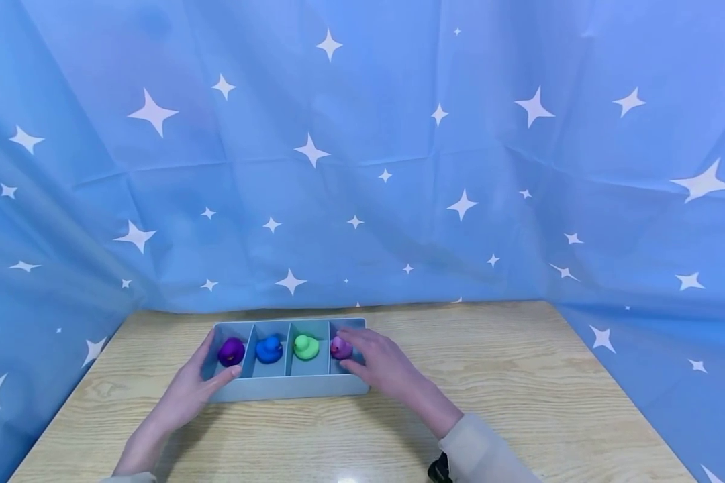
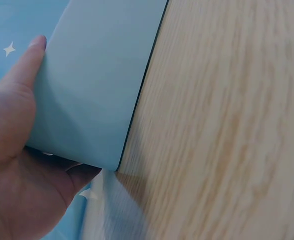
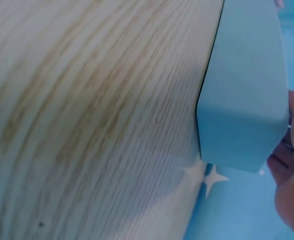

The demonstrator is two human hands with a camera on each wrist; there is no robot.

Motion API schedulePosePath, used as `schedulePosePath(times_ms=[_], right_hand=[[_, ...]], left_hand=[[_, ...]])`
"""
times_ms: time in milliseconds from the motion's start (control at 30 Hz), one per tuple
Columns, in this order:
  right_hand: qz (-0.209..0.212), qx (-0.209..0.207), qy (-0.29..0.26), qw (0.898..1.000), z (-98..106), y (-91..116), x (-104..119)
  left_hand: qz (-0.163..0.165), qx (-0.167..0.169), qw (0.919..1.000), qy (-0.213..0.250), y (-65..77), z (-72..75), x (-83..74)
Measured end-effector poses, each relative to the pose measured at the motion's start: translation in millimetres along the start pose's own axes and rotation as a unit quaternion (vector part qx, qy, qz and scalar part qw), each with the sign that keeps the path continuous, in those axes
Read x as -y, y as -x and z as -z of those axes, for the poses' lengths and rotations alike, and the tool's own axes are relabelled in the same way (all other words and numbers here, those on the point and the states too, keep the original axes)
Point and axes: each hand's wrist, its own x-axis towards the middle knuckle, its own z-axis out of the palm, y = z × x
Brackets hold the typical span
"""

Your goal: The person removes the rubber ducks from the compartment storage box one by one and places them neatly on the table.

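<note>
A light blue tray (image 1: pixel 290 387) with a row of compartments stands on the table in the head view. At its left end my left hand (image 1: pixel 188 386) grips the tray, thumb over the front rim and fingers along the end wall. My right hand (image 1: pixel 382 355) reaches over the right end, fingers and thumb around a light purple rubber duck (image 1: pixel 340 348) in the rightmost compartment. The other compartments hold a dark purple duck (image 1: pixel 231 351), a blue duck (image 1: pixel 269 349) and a green duck (image 1: pixel 305 347). In the right wrist view, the tray wall (image 3: pixel 241 100) hides the right fingertips.
The tray rests on a light wood-grain table (image 1: pixel 489 376). A blue curtain (image 1: pixel 362 121) with white stars hangs behind the table and along both sides. A small black object (image 1: pixel 440 468) shows beside the right sleeve (image 1: pixel 480 449).
</note>
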Motion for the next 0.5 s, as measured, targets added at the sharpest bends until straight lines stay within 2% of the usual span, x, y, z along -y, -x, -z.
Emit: schedulePosePath(times_ms=[100, 233, 367, 500], right_hand=[[-0.008, 0.001, -0.002, 1.000, -1, -1, -2], [0.002, -0.017, -0.003, 1.000, -3, -2, -5], [0.010, -0.033, -0.024, 0.999, -5, -6, -6], [-0.005, -0.032, -0.044, 0.999, -6, -10, -7]], left_hand=[[0.003, 0.002, 1.0000, 0.000, -0.4, -0.5, 0.5], [0.003, 0.003, 1.0000, 0.002, -0.7, -1.2, 1.6], [0.004, -0.004, 0.9999, 0.010, -0.6, -1.4, 3.8], [0.004, -0.008, 0.9997, 0.024, -0.6, -1.6, 5.6]])
